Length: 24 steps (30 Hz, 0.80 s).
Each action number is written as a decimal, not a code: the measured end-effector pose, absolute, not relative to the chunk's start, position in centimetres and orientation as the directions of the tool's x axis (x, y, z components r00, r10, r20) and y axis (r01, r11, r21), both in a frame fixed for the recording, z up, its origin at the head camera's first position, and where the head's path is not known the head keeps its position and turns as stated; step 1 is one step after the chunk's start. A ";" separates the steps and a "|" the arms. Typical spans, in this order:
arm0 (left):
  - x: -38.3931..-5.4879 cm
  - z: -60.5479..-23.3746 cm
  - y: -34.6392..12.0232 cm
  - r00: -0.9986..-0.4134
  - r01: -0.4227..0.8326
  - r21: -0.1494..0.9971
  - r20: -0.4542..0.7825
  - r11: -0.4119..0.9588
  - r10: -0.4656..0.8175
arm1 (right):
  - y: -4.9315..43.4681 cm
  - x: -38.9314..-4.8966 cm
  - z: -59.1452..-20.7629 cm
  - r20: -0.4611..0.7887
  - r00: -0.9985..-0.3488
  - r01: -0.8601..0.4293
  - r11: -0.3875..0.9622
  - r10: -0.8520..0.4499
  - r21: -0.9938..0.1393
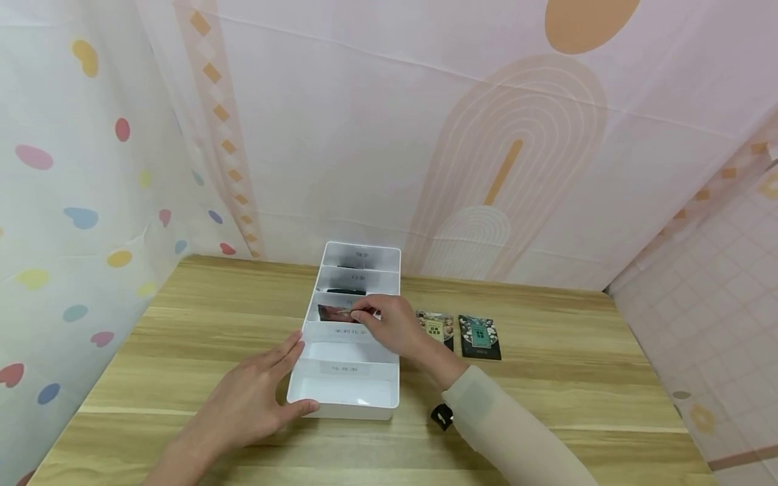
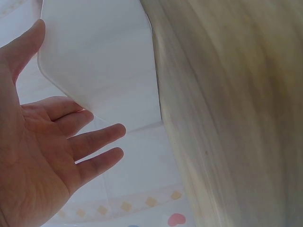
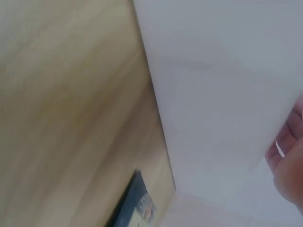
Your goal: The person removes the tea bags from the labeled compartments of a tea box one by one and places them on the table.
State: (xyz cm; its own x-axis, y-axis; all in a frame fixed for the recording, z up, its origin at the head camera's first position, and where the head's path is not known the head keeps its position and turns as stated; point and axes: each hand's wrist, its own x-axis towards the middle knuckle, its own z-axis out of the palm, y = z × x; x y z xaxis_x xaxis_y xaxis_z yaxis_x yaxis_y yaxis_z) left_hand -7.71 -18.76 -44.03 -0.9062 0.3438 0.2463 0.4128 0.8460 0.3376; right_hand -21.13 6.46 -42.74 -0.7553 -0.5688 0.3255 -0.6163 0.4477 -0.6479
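Note:
A long white divided box (image 1: 349, 411) stands on the wooden table, with handwritten labels on its compartment walls. My left hand (image 1: 252, 395) rests against its near left corner, fingertips along the left rim and thumb at the front edge. In the left wrist view, the fingers of the left hand (image 2: 52, 146) are fairly straight and spread. My right hand (image 1: 392, 324) reaches over the right rim and pinches a dark reddish sachet (image 1: 333, 313) in the middle compartment. Only the fingers of the right hand (image 3: 289, 146) show at the edge of the right wrist view.
Dark packets, one in the second compartment (image 1: 346, 292) and one in the farthest (image 1: 350, 266), lie inside the box. Right of it are a yellow-labelled packet (image 1: 437, 329) and a green-labelled packet (image 1: 480, 337). A small black object (image 1: 442, 416) lies by the right sleeve. Patterned curtains (image 1: 340, 135) hang behind.

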 end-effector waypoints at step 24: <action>-8.0 -44.4 -18.7 -0.905 0.412 0.331 0.255 0.849 0.340 | 9.1 -21.7 -39.8 0.375 -0.765 -0.615 0.422 -0.523 -0.666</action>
